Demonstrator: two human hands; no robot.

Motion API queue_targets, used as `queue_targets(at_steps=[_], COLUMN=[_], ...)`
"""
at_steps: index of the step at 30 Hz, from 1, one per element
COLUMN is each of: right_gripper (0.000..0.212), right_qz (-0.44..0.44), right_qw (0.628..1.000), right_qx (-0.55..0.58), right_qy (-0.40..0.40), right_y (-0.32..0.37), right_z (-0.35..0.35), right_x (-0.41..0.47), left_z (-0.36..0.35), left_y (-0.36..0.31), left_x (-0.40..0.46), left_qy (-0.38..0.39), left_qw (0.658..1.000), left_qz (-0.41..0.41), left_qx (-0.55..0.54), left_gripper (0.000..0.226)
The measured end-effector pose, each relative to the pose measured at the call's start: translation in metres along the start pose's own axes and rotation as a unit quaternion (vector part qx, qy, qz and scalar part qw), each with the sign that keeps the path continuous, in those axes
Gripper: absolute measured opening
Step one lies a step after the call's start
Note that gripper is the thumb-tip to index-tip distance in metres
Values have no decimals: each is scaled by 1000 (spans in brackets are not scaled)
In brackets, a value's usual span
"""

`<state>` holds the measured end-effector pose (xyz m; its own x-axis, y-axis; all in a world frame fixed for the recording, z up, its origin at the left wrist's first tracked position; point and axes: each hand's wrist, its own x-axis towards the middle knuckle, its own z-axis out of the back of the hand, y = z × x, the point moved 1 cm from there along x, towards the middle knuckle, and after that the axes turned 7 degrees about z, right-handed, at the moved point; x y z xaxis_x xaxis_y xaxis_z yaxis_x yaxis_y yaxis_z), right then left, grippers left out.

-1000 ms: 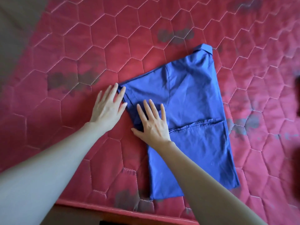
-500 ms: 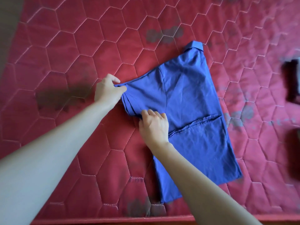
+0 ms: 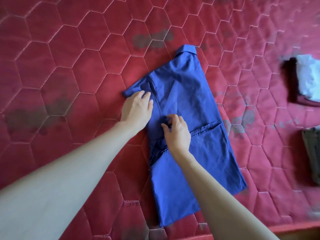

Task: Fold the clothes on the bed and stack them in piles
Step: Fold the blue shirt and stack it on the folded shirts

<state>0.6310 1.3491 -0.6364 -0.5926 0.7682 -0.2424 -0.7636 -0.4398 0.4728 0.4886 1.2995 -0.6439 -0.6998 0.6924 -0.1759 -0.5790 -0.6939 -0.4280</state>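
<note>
The shirt [image 3: 187, 104] is a plain deep blue, no print on it. The mattress [image 3: 69, 66] under it is red, quilted in a hexagon pattern of pale stitching, with dull grey-brown blotches. At the right edge lie a white cloth [image 3: 307, 75] over something dark maroon [image 3: 294, 87], and an olive-grey piece [image 3: 312, 149].

A blue shirt [image 3: 188, 108] is lying partly folded on the red quilted mattress [image 3: 69, 66]. The left hand [image 3: 136, 110] is pressing its folded sleeve; the right hand [image 3: 176, 134] is pinching cloth mid-shirt. Folded clothes [image 3: 306, 78] are sitting near the mattress's right edge.
</note>
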Motion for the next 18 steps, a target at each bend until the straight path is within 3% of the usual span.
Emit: queue_targets(at_steps=[3,11,14,18], right_gripper=[27,29,30,36], right_qz=[60,150,210,229], right_qw=[997,987,973,959], right_qx=[-52,-51,-63,-113], right_qy=[5,-18,-69,-126], right_y=[-1,-9,-18,-45], right_z=[-8,-10,2,23], right_x=[-8,-25,-31,-33], left_z=[-26,-33,-23,-23], left_y=[6,32,22,-3], left_x=[-16,-24,-31,-68], left_qy=[0,30,17,-26], left_qw=[995,975,977,985], left_qz=[-30,-108,-98,-99], left_qx=[92,190,189,138], left_gripper=[53,65,61,59])
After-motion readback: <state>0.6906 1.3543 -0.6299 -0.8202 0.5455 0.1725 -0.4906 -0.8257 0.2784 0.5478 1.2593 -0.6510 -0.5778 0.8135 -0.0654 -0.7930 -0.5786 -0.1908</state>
